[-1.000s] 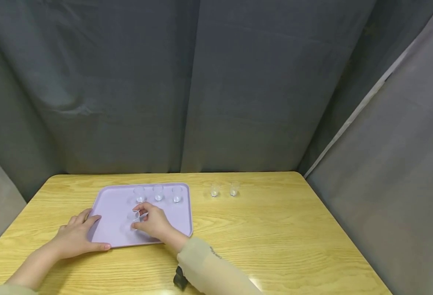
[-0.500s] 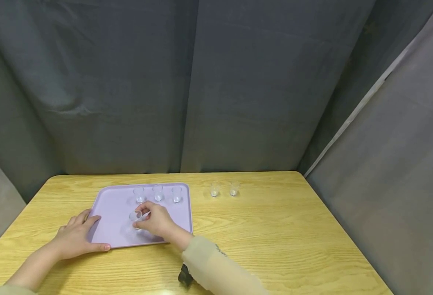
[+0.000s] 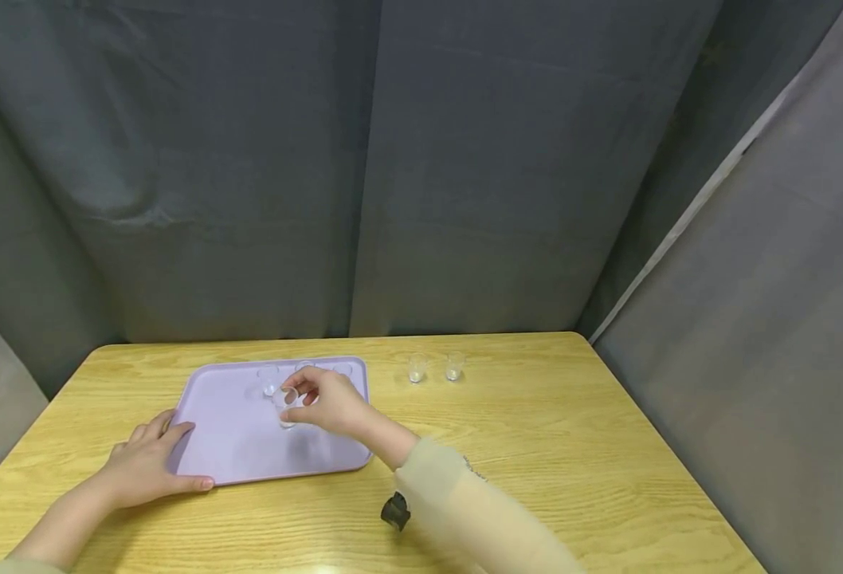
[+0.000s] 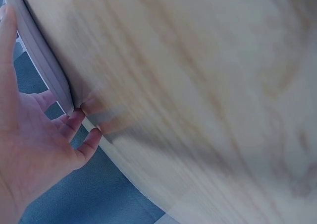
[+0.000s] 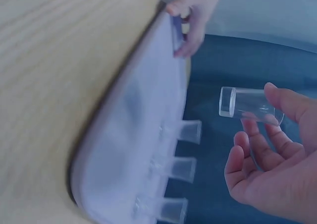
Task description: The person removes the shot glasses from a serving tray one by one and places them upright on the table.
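Observation:
Thumb and fingertips of my right hand [image 3: 331,405] pinch a clear shot glass [image 5: 245,104] near its rim. It is raised over the lilac tray [image 3: 235,446], and its thick base points toward the tray in the right wrist view. My left hand [image 3: 145,462] rests at the tray's near left corner, its thumb along the front edge and a finger over the left rim. In the left wrist view, some fingertips [image 4: 90,143] touch the table. Three more shot glasses stand in a row along the tray's far side; the right hand partly hides them in the head view.
To the right of the tray, two clear shot glasses stand apart on the wooden table [image 3: 536,446], one [image 3: 417,368] nearer the tray and one [image 3: 453,367] farther right. Grey curtains [image 3: 235,199] hang behind the table and at its sides. A black device [image 3: 396,512] shows by the right sleeve.
My right hand has lifted the shot glass from the tray's middle and carried it right and toward the far row, now covering part of that row. My left hand keeps its place.

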Motion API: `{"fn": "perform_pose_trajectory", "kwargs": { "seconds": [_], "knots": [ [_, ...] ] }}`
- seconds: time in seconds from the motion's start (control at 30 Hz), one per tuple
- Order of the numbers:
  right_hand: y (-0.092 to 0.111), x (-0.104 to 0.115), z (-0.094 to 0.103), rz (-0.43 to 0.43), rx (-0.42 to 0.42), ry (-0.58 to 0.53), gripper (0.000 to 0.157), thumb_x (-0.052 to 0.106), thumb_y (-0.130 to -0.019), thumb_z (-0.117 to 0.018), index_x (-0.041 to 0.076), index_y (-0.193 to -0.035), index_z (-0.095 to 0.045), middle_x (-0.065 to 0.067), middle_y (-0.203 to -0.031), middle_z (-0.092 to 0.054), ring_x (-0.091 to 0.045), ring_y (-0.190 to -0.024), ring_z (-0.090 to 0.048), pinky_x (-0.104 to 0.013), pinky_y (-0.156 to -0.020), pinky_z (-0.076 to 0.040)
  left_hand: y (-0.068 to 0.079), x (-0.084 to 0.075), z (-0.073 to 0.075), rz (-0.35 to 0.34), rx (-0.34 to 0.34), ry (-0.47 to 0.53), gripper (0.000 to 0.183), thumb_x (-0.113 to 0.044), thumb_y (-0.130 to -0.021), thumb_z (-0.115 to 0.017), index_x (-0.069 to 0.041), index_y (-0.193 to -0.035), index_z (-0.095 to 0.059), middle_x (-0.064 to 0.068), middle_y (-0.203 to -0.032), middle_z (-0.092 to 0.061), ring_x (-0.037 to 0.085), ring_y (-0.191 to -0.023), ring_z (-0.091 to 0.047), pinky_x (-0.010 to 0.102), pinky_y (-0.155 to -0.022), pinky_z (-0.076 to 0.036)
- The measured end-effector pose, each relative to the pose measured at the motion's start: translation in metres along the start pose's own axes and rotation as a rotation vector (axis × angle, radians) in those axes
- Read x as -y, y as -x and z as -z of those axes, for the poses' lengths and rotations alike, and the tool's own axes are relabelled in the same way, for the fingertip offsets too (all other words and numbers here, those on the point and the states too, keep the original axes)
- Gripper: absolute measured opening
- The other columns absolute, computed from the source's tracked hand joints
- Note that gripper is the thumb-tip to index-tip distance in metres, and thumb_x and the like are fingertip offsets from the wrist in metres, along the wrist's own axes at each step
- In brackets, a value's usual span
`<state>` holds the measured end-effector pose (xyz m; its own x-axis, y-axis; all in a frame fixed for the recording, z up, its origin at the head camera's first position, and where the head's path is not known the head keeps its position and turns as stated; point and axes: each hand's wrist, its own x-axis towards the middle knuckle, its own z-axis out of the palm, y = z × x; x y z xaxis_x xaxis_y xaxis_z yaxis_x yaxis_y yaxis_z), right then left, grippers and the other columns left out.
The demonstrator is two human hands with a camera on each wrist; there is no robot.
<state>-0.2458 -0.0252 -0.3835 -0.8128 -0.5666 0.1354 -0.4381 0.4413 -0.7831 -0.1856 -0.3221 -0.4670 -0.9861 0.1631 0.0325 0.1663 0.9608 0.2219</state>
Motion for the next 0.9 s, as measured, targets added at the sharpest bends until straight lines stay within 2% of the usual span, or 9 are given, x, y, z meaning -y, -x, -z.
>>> {"fn": "perform_pose_trajectory", "kwargs": {
  "seconds": [0.17,0.5,0.63,0.8,0.9],
  "knots": [
    [0.004,0.002,0.024,0.032,0.018,0.002,0.035,0.017,-0.076,-0.079,0.009,-0.107,-0.065,0.002,-0.093,-0.069,-0.003,-0.078,-0.056,-0.015,-0.072,-0.046,0.001,0.003,0.000,0.005,-0.001,-0.003,0.103,-0.072,-0.065,-0.067,0.004,-0.132,-0.046,0.036,-0.139,-0.028,0.053,-0.117,-0.035,0.072,-0.078,-0.033],
    [0.019,0.010,0.075,0.088,0.046,0.051,0.034,0.017,-0.078,-0.078,0.012,-0.108,-0.065,-0.002,-0.096,-0.069,-0.018,-0.089,-0.061,-0.021,-0.077,-0.047,0.003,0.002,0.003,0.001,0.003,0.001,0.103,-0.071,-0.066,-0.068,0.005,-0.132,-0.046,0.036,-0.139,-0.028,0.052,-0.116,-0.035,0.071,-0.077,-0.034],
    [0.028,0.009,0.099,0.116,0.023,0.091,0.034,0.020,-0.078,-0.078,0.012,-0.108,-0.065,0.001,-0.095,-0.069,-0.017,-0.088,-0.060,-0.022,-0.075,-0.047,0.003,0.002,0.003,-0.003,-0.003,-0.002,0.103,-0.070,-0.066,-0.068,0.005,-0.132,-0.046,0.036,-0.139,-0.028,0.052,-0.116,-0.036,0.071,-0.077,-0.034],
    [0.041,0.003,0.127,0.091,-0.032,0.137,0.035,0.020,-0.080,-0.077,0.014,-0.112,-0.064,0.004,-0.095,-0.069,-0.014,-0.089,-0.060,-0.025,-0.069,-0.049,0.002,0.002,0.001,0.003,0.006,0.002,0.103,-0.071,-0.066,-0.067,0.005,-0.132,-0.045,0.036,-0.139,-0.027,0.052,-0.117,-0.034,0.072,-0.078,-0.034],
    [0.050,-0.003,0.142,0.071,-0.069,0.157,0.036,0.022,-0.080,-0.076,0.014,-0.113,-0.064,0.004,-0.095,-0.069,-0.014,-0.089,-0.061,-0.027,-0.071,-0.050,0.003,0.002,0.001,0.011,0.013,0.008,0.104,-0.071,-0.066,-0.067,0.005,-0.133,-0.045,0.036,-0.140,-0.027,0.052,-0.118,-0.033,0.072,-0.078,-0.033]
  ]
}}
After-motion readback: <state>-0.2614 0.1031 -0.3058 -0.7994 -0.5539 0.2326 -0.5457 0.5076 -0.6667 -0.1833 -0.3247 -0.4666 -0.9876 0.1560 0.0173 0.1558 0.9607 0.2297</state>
